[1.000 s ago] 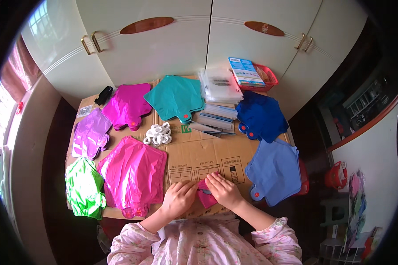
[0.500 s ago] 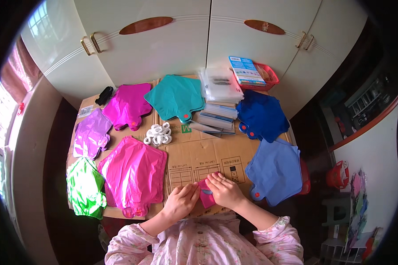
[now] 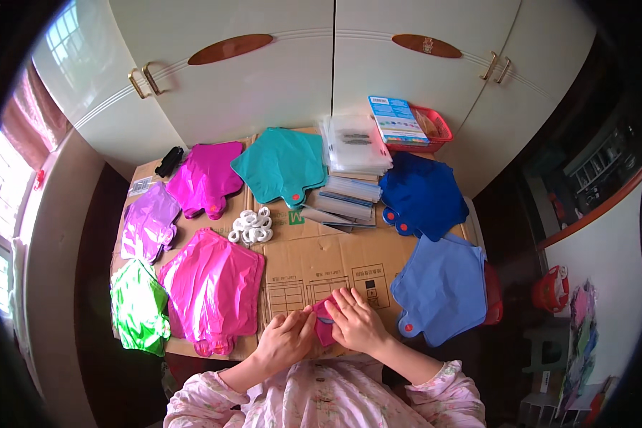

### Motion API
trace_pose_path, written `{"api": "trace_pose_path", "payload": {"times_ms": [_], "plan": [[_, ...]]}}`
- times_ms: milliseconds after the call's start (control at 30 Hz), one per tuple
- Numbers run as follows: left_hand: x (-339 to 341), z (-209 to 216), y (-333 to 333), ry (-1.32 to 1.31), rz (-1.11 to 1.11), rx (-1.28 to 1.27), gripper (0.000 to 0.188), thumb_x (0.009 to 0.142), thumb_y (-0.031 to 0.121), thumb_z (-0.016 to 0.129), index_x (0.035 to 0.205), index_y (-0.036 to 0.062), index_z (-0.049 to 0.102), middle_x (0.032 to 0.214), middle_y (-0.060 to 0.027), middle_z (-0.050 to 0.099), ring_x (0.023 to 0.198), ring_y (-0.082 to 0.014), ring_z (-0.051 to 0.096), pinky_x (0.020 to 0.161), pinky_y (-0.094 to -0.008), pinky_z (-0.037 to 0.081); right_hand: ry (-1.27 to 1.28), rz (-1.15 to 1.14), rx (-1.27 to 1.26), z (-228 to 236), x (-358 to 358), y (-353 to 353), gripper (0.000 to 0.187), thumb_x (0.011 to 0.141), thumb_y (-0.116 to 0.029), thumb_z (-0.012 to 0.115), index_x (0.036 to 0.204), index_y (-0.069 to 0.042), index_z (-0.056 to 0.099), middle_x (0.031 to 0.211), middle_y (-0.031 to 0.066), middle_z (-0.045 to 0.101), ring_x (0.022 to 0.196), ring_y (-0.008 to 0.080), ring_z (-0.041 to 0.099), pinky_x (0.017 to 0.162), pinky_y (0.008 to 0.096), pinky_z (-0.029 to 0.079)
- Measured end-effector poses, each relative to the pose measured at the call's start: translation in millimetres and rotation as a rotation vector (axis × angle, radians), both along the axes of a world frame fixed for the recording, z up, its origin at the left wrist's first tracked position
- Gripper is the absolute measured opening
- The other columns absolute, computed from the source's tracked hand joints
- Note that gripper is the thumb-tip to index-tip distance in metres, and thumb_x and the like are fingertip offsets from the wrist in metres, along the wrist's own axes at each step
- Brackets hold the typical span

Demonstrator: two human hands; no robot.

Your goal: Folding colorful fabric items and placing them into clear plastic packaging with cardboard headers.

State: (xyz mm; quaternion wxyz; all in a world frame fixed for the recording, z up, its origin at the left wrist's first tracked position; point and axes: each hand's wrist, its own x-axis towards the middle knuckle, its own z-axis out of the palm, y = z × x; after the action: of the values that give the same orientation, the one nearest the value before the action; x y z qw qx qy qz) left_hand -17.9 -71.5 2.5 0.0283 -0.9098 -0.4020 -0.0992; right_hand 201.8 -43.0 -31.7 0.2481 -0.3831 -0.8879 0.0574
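Looks like a flattening step: left hand [image 3: 287, 340] bunched at left edge of folded pink foil [image 3: 324, 334], grip unclear, right hand [image 3: 360, 323] flat over its right, on cardboard [image 3: 328, 258]; calls for even pressure.

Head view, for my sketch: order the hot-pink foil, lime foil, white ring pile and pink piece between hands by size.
Hot-pink foil
Lime foil
White ring pile
Pink piece: unsure, partly under right hand
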Motion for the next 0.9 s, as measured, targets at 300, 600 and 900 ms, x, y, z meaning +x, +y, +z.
{"api": "trace_pose_path", "payload": {"times_ms": [300,600,900], "plan": [[-2.1,11.7,-0.6,0.014,0.044,-0.083,0.055,0.080,0.025,0.066,0.129,0.0037,0.052,0.126,-0.0077,0.058,0.117,-0.0204,0.050,0.086,-0.0359,0.043,-0.012,0.008,-0.045,3.3,1.3,-1.2,0.045,0.084,-0.022,0.056,0.122,0.003,0.058,0.130,0.0232,0.053,0.126,0.0363,0.048,0.109,0.0468,0.034],[-12.0,25.0,18.1,0.018,-0.009,-0.225,0.047,0.083,0.030,0.065,0.122,0.0064,0.056,0.120,-0.0067,0.061,0.117,-0.0202,0.053,0.087,-0.0366,0.043,-0.065,-0.025,-0.003,-0.8,-2.6,-3.5,0.044,0.080,-0.022,0.061,0.119,0.001,0.060,0.129,0.0220,0.054,0.126,0.0357,0.048,0.108,0.0462,0.035],[-0.4,34.0,181.5,-0.046,-0.072,0.190,0.013,0.074,0.015,0.060,0.087,0.0103,0.058,0.085,-0.0034,0.058,0.088,-0.0218,0.058,0.074,-0.0374,0.045,-0.122,-0.003,-0.034,6.6,-5.5,-4.1,0.046,0.082,-0.020,0.062,0.122,0.002,0.057,0.131,0.0176,0.055,0.127,0.0285,0.049,0.111,0.0413,0.034]]}}
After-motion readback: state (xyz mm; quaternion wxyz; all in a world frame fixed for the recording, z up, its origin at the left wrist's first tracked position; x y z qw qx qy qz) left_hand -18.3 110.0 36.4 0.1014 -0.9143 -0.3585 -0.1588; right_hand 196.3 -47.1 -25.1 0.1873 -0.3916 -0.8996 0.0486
